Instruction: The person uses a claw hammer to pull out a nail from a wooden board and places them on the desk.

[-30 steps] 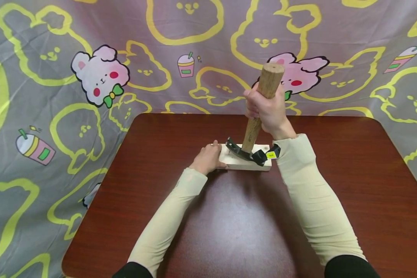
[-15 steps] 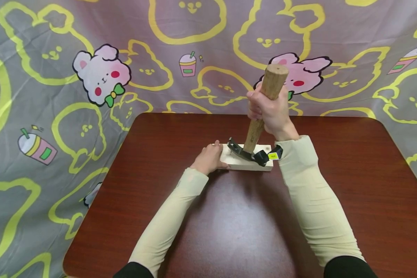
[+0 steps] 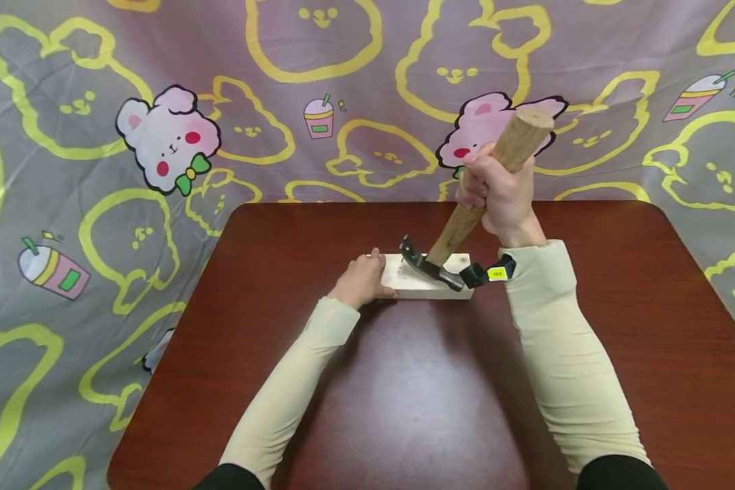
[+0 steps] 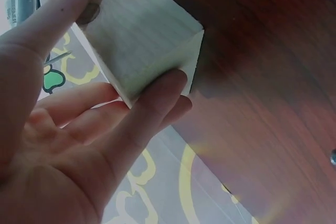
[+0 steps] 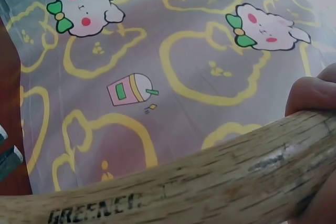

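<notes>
At the table's middle lies a pale wooden block [image 3: 425, 292]. My left hand [image 3: 358, 279] grips its left end, thumb on the near side and fingers round the far corner, as the left wrist view also shows. My right hand [image 3: 505, 194] holds a claw hammer by its thick wooden handle [image 3: 459, 228], which leans right. The dark hammer head [image 3: 429, 267] sits over the block's top, its left end raised. A thin nail [image 4: 59, 59] shows beyond the left thumb in the left wrist view, close to the hammer head [image 4: 21, 4].
The brown table [image 3: 269, 272] extends around the block. A patterned cloth [image 3: 367, 88] hangs behind it and along both sides. A black wrist camera with a yellow label [image 3: 496, 273] sits at the right cuff, near the hammer head.
My right hand has moved to the right, tilting the hammer handle further that way. My left hand keeps its hold on the block. The head view has shifted slightly.
</notes>
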Demonstrator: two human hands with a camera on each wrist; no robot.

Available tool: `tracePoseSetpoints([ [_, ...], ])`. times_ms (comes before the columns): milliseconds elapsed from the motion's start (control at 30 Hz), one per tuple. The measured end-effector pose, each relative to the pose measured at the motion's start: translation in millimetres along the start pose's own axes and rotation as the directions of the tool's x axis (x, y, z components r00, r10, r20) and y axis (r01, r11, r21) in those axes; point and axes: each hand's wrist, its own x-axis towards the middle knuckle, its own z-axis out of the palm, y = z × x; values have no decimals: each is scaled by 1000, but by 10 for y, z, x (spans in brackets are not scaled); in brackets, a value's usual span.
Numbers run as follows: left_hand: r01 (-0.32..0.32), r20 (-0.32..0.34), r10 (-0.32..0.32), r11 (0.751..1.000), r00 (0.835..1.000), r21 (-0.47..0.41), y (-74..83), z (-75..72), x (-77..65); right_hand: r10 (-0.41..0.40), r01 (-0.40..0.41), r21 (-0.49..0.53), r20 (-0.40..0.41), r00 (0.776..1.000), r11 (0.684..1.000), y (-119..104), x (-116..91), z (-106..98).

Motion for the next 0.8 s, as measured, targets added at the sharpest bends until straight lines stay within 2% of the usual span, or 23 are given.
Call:
tracePoseSetpoints([
  [200, 6, 6, -6, 1000, 1000, -12, 0, -4, -13, -12, 12, -22, 3, 1000, 1000, 13, 3, 10],
  [533, 7, -21, -8, 1000, 1000, -11, -10, 1, -1, -28, 28, -17, 23, 999, 999, -8, -5, 8],
  [700, -5, -17, 5, 1000, 1000, -6, -27, 17, 0, -26, 27, -29, 27, 999, 999, -17, -42, 33],
  [800, -9, 1, 9, 999, 1000, -32, -54, 7, -14, -14, 15, -12, 44, 999, 1000, -25, -90, 68],
])
